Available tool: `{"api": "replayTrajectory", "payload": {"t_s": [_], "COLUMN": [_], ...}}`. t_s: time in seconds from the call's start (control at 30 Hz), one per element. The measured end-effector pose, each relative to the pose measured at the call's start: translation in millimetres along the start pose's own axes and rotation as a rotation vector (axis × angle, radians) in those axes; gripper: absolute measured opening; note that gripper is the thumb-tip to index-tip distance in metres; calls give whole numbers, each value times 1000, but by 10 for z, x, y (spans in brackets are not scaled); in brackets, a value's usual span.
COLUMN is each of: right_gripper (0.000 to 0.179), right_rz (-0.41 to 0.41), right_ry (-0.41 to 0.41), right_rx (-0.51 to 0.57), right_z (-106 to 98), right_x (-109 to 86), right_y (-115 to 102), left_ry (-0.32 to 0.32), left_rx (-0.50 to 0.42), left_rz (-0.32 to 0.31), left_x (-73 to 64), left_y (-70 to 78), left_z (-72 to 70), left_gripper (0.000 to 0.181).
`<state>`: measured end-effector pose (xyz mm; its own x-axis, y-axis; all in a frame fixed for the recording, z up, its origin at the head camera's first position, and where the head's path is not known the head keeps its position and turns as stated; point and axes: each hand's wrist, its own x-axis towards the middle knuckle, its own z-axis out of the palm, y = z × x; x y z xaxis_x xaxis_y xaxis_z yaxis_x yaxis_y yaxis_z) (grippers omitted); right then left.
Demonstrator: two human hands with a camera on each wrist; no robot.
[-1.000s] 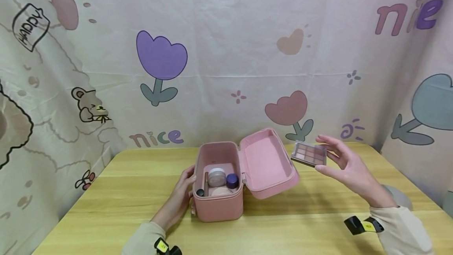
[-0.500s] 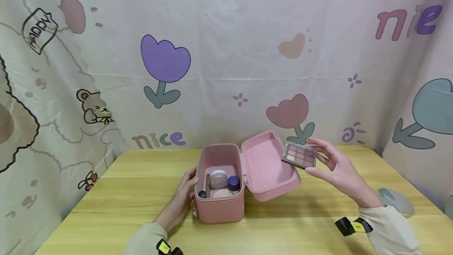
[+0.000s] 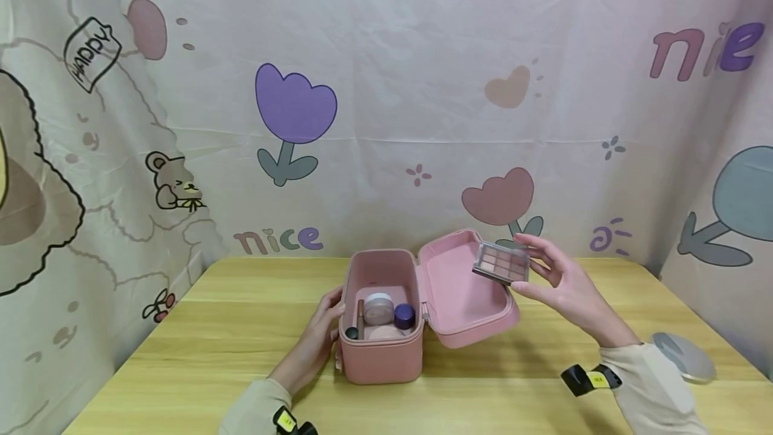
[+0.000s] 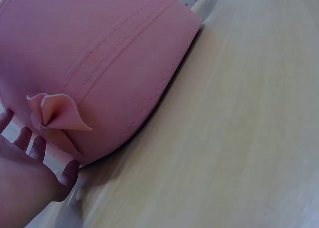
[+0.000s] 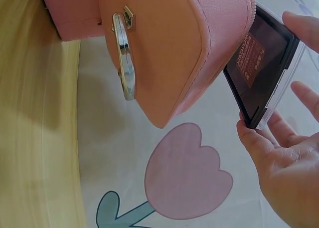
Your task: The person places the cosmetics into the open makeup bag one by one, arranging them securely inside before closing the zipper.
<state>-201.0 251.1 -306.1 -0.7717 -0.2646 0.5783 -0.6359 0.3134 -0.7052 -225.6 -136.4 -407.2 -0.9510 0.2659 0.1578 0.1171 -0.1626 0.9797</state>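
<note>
A pink makeup case (image 3: 385, 362) stands on the table with its lid (image 3: 464, 284) swung out to the right. Inside lie a jar with a white lid (image 3: 378, 309), a small purple-lidded jar (image 3: 404, 316) and a slim stick with a dark end (image 3: 352, 333). My left hand (image 3: 314, 341) rests against the case's left side, its fingers beside a pink bow (image 4: 57, 115) in the left wrist view. Over the open lid, my right hand (image 3: 564, 287) pinches an eyeshadow palette (image 3: 501, 262) by its right edge. The palette's dark, labelled underside shows in the right wrist view.
A grey-white computer mouse (image 3: 685, 358) lies on the wooden table (image 3: 199, 341) at the right. Behind the table hangs a printed curtain (image 3: 386, 86). A metal handle (image 5: 124, 58) sits on the lid's outer face.
My right hand has carried the eyeshadow palette left, from beside the lid to above it. The left hand keeps its place on the case. The head view has shifted slightly.
</note>
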Motion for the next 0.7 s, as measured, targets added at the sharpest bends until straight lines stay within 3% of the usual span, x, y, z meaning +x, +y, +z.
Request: {"api": "replayTrajectory", "payload": {"t_s": [0.7], "right_gripper": [63], "right_rz": [-15], "right_ry": [-58], "right_rx": [-35], "right_z": [48], "right_x": [167], "right_y": [-29], "left_ry": [6], "left_rx": [9], "left_rz": [6], "left_x": [-8], "left_y": [-4], "left_z": [7], "left_gripper": [59]}}
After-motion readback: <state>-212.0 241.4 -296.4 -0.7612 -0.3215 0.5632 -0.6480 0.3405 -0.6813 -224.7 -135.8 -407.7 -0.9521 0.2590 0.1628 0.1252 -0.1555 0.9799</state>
